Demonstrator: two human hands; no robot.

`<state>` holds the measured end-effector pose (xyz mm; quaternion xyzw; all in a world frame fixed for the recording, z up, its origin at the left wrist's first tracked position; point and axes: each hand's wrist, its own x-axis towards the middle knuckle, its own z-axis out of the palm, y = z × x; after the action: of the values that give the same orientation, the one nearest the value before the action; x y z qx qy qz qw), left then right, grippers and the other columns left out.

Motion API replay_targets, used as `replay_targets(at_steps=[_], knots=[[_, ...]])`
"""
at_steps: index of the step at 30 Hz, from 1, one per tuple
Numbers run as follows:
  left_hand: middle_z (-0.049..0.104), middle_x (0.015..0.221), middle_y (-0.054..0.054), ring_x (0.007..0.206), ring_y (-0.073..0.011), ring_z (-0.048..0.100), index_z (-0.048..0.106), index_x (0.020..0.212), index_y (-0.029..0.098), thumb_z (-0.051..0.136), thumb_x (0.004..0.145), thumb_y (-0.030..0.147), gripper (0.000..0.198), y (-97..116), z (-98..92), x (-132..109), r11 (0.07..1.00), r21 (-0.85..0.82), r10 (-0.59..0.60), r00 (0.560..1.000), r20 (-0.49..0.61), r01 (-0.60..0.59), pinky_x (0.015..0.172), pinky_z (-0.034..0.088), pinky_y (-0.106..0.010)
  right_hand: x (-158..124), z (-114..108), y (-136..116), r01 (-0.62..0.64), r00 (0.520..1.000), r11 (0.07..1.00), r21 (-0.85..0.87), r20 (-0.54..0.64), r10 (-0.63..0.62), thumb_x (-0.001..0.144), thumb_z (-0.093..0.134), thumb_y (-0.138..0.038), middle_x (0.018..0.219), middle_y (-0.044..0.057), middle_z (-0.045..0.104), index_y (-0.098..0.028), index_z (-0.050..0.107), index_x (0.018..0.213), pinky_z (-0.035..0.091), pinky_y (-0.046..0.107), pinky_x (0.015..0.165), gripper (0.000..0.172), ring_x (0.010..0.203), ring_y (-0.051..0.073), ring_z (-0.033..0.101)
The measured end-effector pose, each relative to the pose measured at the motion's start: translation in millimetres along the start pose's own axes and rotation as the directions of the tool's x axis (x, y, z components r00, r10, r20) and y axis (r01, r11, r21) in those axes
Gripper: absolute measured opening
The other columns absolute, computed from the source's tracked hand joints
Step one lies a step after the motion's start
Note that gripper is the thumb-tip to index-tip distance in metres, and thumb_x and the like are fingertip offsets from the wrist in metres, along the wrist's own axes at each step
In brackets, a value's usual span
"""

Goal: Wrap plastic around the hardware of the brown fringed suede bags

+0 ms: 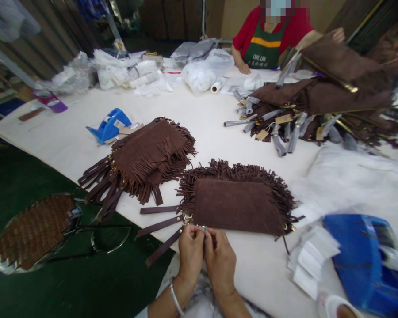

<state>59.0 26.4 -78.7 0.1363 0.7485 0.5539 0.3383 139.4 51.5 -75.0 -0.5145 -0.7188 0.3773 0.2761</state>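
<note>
Left hand [190, 249] and right hand [220, 260] pinch the small metal clasp [204, 228] at the near-left corner of the brown fringed suede pouch [235, 205]; it is best gripped close, with the pouch lying flat.

Long worktable [69, 137] draped in white cloth, set on a dark green floor [16, 176]; woven brown stool [33, 229] with chrome frame alongside; dark wood-panelled wall [172, 17] behind.

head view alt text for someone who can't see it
The left hand and right hand pinch a small metal fitting at the near edge of a brown fringed bag lying on a white table. A second fringed bag lies to its left, and across the table a person in a red top is beside a pile of brown bags.
</note>
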Motion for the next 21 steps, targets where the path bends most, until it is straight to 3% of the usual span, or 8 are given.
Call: replay_targets(at_steps=[3,6,10,16,19,21], knots=[[0.061,0.073,-0.002,0.071,-0.0179,0.059,0.055,0.078,0.019,0.053,0.083,0.028,0.011,0.8,-1.8,-1.0,0.997,0.053,0.052,0.998,0.037,-0.053,0.068,0.046,-0.030,-4.0,2.1,1.1,0.168,0.985,0.981,-0.092,0.050,-0.164,0.096,0.039,-0.024,0.090,0.008,0.063,-0.020,0.062,0.099,0.047,0.031,0.076,0.023,0.083,0.020,0.060],[0.062,0.076,-0.003,0.074,-0.0191,0.060,0.056,0.081,0.019,0.049,0.087,0.032,0.016,3.1,-5.4,-5.9,0.994,0.058,0.084,0.994,0.073,-0.089,0.071,0.047,-0.031,-8.5,4.4,4.0,0.231,0.972,0.961,-0.154,0.080,-0.220,0.095,0.038,-0.019,0.091,0.009,0.062,-0.019,0.061,0.105,0.048,0.029,0.075,0.025,0.085,0.020,0.060],[0.067,0.088,-0.006,0.083,-0.0212,0.062,0.061,0.086,0.019,0.049,0.088,0.034,0.020,3.4,-9.2,-11.2,0.993,0.059,0.094,0.988,0.119,-0.102,0.079,0.048,-0.034,-10.8,3.4,5.2,0.210,0.974,0.966,-0.153,0.120,-0.193,0.093,0.039,-0.017,0.095,0.009,0.061,-0.019,0.061,0.106,0.049,0.030,0.073,0.026,0.084,0.020,0.060],[0.070,0.090,-0.006,0.088,-0.0234,0.065,0.062,0.088,0.019,0.058,0.083,0.035,0.017,0.8,-15.4,-2.9,0.997,-0.038,0.074,0.969,0.235,-0.067,0.083,0.049,-0.035,5.1,-12.9,0.2,0.104,0.976,0.994,0.047,0.188,-0.111,0.087,0.039,-0.008,0.095,0.007,0.064,-0.019,0.064,0.109,0.049,0.030,0.081,0.035,0.087,0.019,0.061],[0.072,0.090,-0.005,0.090,-0.0262,0.066,0.064,0.087,0.021,0.063,0.077,0.042,0.023,-2.1,-25.4,-0.7,0.997,0.051,0.033,0.960,0.279,-0.049,0.084,0.050,-0.036,10.4,-22.3,-6.6,0.101,0.963,0.995,0.009,0.251,-0.100,0.083,0.041,-0.003,0.090,0.007,0.068,-0.016,0.068,0.099,0.049,0.027,0.077,0.034,0.084,0.018,0.062],[0.073,0.092,-0.002,0.090,-0.0280,0.067,0.065,0.089,0.025,0.067,0.070,0.050,0.031,-10.3,-31.4,7.3,0.976,0.212,-0.002,0.967,0.253,-0.054,0.083,0.051,-0.036,13.9,-21.6,-8.0,0.123,0.964,0.989,-0.078,0.247,-0.101,0.078,0.048,-0.003,0.085,0.006,0.070,-0.016,0.069,0.091,0.049,0.025,0.072,0.028,0.078,0.017,0.063]])
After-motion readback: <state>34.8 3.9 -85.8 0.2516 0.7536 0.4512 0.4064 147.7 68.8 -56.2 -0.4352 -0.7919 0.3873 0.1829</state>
